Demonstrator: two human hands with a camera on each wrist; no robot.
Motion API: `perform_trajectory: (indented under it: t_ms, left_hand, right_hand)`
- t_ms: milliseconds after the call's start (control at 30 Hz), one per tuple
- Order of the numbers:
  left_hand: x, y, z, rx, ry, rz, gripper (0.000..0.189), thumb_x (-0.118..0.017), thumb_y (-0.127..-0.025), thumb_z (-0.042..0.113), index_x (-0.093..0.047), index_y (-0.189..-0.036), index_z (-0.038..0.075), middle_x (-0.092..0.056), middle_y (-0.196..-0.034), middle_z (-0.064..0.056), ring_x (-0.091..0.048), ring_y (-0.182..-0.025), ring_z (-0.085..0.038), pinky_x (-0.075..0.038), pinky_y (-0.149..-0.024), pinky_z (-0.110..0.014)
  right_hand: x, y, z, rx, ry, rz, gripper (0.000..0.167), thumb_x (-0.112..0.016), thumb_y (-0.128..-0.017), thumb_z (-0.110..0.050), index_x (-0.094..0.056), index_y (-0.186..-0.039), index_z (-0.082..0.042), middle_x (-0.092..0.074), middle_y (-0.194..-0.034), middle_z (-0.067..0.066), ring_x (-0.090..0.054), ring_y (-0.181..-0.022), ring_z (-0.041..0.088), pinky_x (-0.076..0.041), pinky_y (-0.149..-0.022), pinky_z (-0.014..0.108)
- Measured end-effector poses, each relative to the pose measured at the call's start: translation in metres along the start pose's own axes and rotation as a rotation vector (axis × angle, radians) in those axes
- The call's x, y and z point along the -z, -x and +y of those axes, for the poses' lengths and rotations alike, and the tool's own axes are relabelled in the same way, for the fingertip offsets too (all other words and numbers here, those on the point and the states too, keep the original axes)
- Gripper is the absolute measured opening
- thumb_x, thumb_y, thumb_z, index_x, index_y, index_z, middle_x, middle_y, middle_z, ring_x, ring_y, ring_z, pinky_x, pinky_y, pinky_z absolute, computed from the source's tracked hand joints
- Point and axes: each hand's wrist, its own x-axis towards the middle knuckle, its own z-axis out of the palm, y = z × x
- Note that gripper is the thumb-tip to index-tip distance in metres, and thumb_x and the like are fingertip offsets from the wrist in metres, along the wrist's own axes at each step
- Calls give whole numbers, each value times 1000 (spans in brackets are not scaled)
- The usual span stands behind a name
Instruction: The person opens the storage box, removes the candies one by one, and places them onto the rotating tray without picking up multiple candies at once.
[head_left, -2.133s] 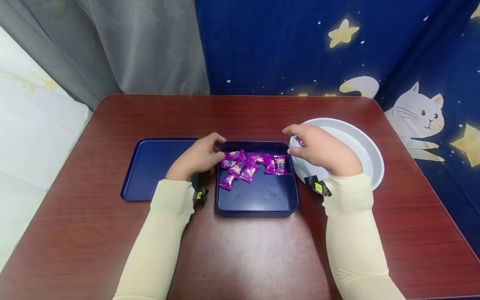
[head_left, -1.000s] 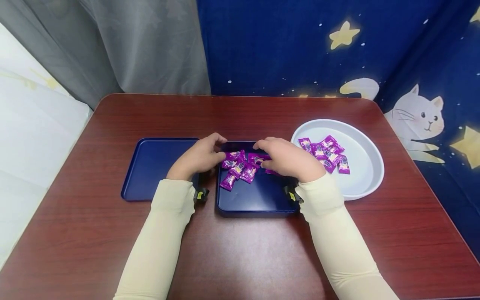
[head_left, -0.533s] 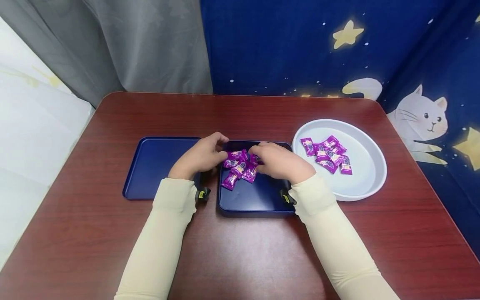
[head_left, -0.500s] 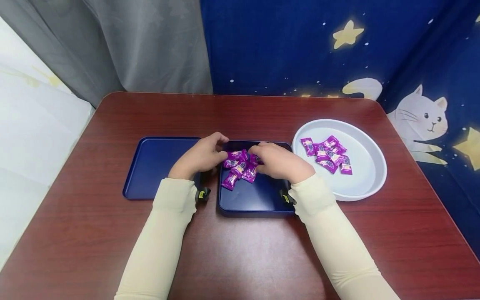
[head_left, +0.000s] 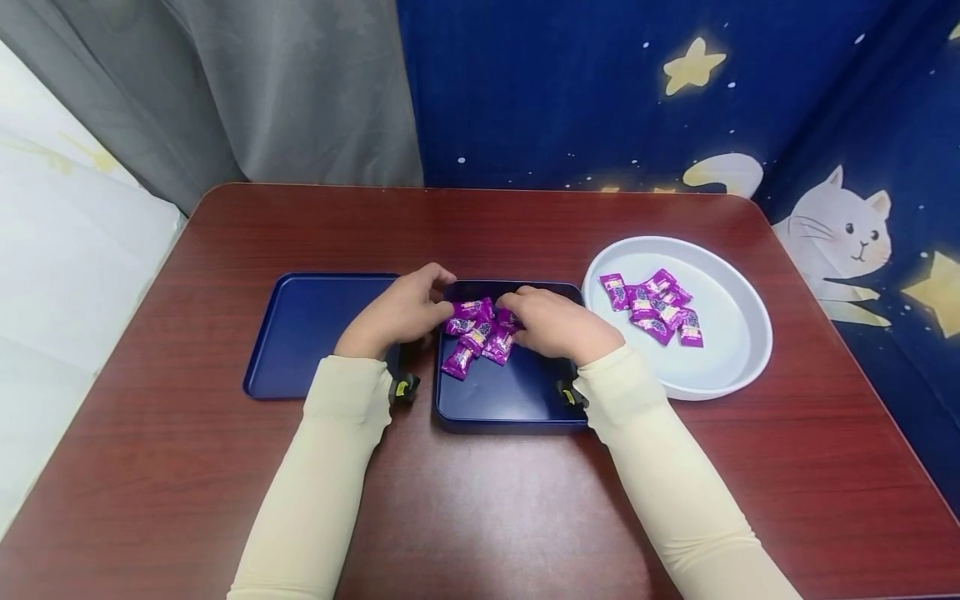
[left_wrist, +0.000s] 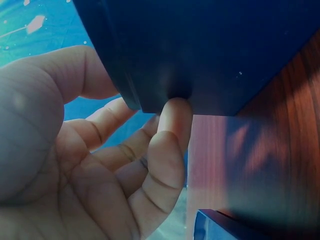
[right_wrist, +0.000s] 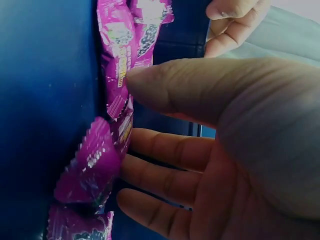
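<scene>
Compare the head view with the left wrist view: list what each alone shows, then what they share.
Only the head view: the purple candies, the white dish and the right hand. Only the left wrist view: the palm of the left hand and a fingertip against the outer wall of the blue box. Both: the left hand, the blue box and the wooden tabletop.

Right hand (head_left: 561, 325) off white tray (head_left: 723, 333), into blue box (head_left: 517, 400)
</scene>
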Motion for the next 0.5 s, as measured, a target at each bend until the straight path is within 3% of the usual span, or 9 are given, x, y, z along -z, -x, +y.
perform_trajectory:
  t_ms: [200, 500]
  left_hand:
    - [0, 0, -1, -1, -2, 0, 42, -60, -97, 15, -48, -137, 10, -59, -124, -16, -65, -82, -26, -55, -66, -36]
    - [-1, -1, -1, 4, -5, 1, 43, -59, -97, 16, -47, -138, 10, -59, -124, -16, -65, -72, -26, -55, -65, -36]
  right_hand:
    - [-1, 0, 0, -26, 26, -6, 50, -70, -93, -20, -56, -139, -9, -60, -127, 14, -55, -119, 29, -41, -106, 47]
    - [-2, 1, 2, -38, 30, -1, 47, -70, -92, -19, -58, -136, -10, -62, -120, 12, -58, -111, 27, -45, -101, 45]
